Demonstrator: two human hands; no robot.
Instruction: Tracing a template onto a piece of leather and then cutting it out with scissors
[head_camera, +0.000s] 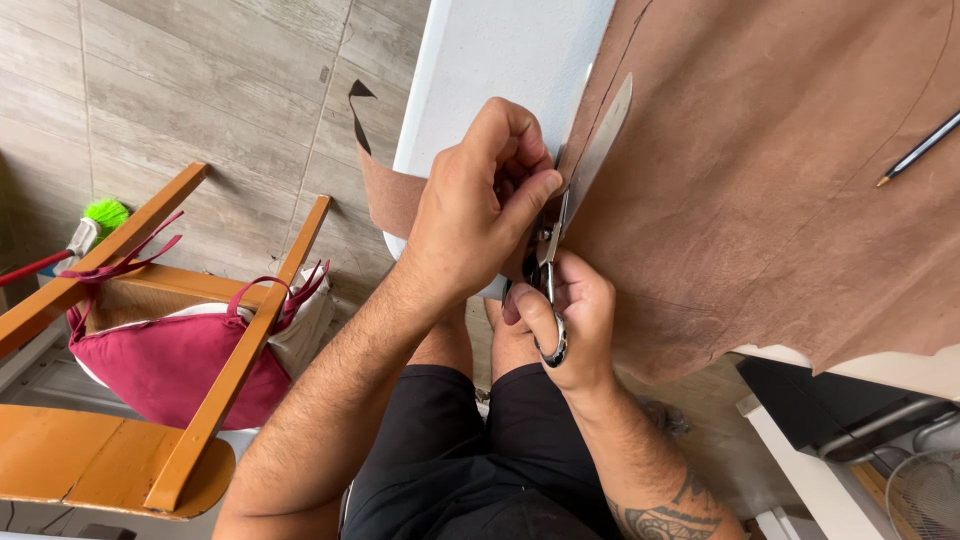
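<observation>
Head view: at the bench (480, 60) edge, right hand (560, 320) grips scissors (585, 180); left hand (480, 205) pinches the brown leather (760, 200).

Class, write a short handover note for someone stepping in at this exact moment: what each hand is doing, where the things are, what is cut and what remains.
Right hand: fingers through the scissors handles, blades lying in the brown leather sheet.
Left hand: pinching the leather edge beside the blades.
Sheet lies on the white table; a pencil rests on it.
Done: a narrow cut strip hangs off the table edge.
Left: most of the sheet is uncut, along the drawn line.
</observation>
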